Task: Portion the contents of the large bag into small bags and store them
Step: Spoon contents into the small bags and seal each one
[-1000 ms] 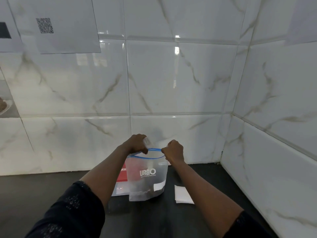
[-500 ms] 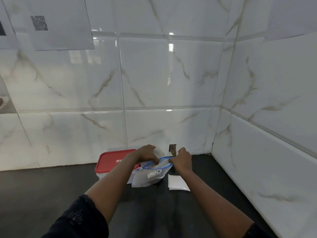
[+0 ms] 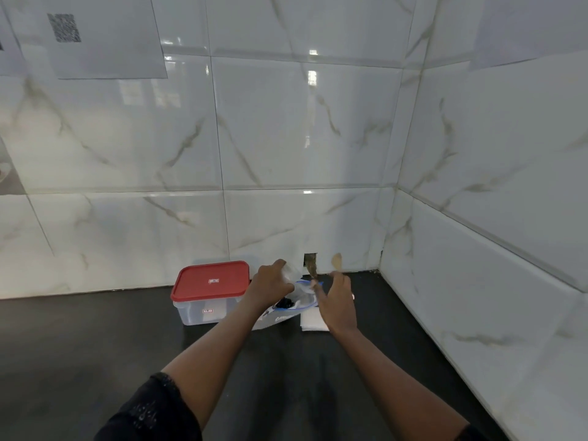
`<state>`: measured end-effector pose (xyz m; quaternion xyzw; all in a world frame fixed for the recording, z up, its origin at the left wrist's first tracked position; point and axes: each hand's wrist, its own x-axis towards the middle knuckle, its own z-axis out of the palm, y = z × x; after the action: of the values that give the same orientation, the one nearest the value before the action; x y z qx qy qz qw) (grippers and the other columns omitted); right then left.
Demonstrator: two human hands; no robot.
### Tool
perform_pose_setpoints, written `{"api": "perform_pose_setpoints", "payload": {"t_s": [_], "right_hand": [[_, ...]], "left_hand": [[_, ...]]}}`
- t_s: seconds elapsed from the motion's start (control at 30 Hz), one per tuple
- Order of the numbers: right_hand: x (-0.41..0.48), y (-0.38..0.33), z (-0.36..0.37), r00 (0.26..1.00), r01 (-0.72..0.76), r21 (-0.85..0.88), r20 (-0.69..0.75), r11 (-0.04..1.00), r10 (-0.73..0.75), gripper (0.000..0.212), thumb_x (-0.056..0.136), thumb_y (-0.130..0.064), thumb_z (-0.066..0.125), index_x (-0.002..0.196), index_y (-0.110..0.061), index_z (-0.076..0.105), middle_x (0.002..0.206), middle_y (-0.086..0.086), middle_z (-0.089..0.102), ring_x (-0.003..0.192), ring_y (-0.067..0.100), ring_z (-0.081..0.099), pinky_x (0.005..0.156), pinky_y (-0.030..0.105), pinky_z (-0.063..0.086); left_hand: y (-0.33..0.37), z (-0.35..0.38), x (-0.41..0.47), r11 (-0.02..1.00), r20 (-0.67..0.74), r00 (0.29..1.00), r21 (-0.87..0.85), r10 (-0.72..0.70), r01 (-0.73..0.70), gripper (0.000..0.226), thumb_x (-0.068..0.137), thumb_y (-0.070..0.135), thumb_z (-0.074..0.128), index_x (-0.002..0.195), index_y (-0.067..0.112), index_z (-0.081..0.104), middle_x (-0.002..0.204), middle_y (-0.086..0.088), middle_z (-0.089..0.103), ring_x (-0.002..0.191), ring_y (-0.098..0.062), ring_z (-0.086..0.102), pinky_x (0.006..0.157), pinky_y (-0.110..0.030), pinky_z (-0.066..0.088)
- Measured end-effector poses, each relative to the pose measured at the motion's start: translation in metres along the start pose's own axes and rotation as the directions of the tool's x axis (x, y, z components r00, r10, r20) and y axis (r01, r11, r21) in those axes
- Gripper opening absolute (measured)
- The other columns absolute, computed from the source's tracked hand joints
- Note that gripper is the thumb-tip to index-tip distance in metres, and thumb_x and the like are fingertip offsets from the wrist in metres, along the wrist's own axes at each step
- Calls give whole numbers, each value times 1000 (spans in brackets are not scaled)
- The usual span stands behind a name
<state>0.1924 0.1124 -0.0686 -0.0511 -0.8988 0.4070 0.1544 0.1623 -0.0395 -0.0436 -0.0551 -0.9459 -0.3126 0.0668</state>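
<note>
Left hand pinches crinkly clear zip bag; right hand blurred, maybe loose.

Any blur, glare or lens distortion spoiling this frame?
Head view: right hand and the wooden spoon it seems to hold are motion-blurred; window glare streaks the glossy wall tiles; wide-angle lens bows tile seams; the QR sheet is too soft to read.

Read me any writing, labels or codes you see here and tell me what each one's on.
Nothing here reads as words.
QR code on the paper sheet taped to the wall: blurred, not scannable.
Small label on the red lid: too small to read.
Sticker on the clear container: too small.
White print on the zip bag: blurred and partly hidden.
</note>
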Motion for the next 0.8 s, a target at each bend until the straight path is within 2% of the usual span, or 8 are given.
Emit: {"api": "perform_pose_setpoints", "payload": {"t_s": [0.03, 0.1, 0.23, 0.3, 0.37, 0.53, 0.73, 0.8], "right_hand": [[2, -2, -5, 999, 27, -10, -25, 1000, -27, 23, 98, -27, 44, 109, -9, 53, 113, 8, 54, 102, 25, 56, 82, 35, 45], [6, -6, -16, 996, 84, -104, -28, 991, -87, 23, 100, -16, 35, 100, -9, 57, 102, 10, 62, 91, 25, 58, 74, 35, 44], [11, -24, -49, 966, 260, -255, 68, 931, -251, 31, 97, -10, 38, 121, -21, 54, 96, 9, 65, 85, 26, 60, 68, 33, 46], [13, -33, -65, 959, 279, -275, 126, 920, -253, 23, 97, -12, 39, 118, -18, 48, 84, 10, 59, 74, 26, 55, 62, 30, 40], [14, -39, -75, 956, 273, -270, 181, 923, -230, 14, 96, -11, 37, 107, -13, 46, 83, 10, 56, 69, 25, 51, 61, 30, 38], [3, -50, -75, 902, 374, -374, 360, 849, -239, 7, 93, -16, 44, 96, -14, 49, 99, 11, 59, 84, 27, 53, 68, 31, 36], [-3, -47, -41, 897, 397, -334, 337, 855, -285, 21, 89, -13, 48, 101, -17, 65, 103, 9, 65, 94, 27, 61, 69, 29, 42], [-8, -42, -27, 877, 448, -383, 361, 808, -316, 27, 90, -10, 45, 106, -14, 65, 104, 11, 66, 97, 30, 62, 74, 32, 47]], "left_hand": [[-1, 0, -1, 1000, 13, 1000, 2, -2, 2, 46, 72, 20, 59, 117, 13, 50, 89, -13, 60, 76, -28, 55, 55, -26, 36], [-1, 0, -4, 1000, 18, 1000, -16, -10, 10, 46, 72, 21, 60, 116, 13, 51, 92, -10, 60, 78, -23, 54, 58, -25, 37], [-2, 2, -5, 999, 14, 1000, -31, -28, 28, 45, 72, 21, 62, 116, 13, 54, 103, -9, 63, 92, -25, 56, 69, -27, 43], [-1, 2, -3, 998, 5, 999, -40, -39, 39, 40, 72, 20, 61, 111, 11, 55, 101, -9, 62, 93, -25, 55, 69, -28, 43], [0, 1, -2, 998, -18, 999, -48, -45, 44, 33, 72, 20, 61, 103, 10, 55, 97, -9, 62, 91, -26, 55, 67, -29, 41], [1, 2, -2, 996, -55, 997, -71, -61, 57, 30, 70, 18, 61, 99, 8, 56, 95, -10, 63, 88, -26, 56, 67, -31, 43], [0, 0, -7, 997, -83, 996, -78, -35, 29, 30, 71, 19, 61, 100, 10, 58, 92, -7, 64, 84, -25, 57, 65, -32, 43], [-1, -1, -9, 995, -101, 994, -95, -43, 33, 30, 70, 19, 60, 99, 12, 58, 89, -6, 65, 82, -25, 57, 64, -33, 43]]}}
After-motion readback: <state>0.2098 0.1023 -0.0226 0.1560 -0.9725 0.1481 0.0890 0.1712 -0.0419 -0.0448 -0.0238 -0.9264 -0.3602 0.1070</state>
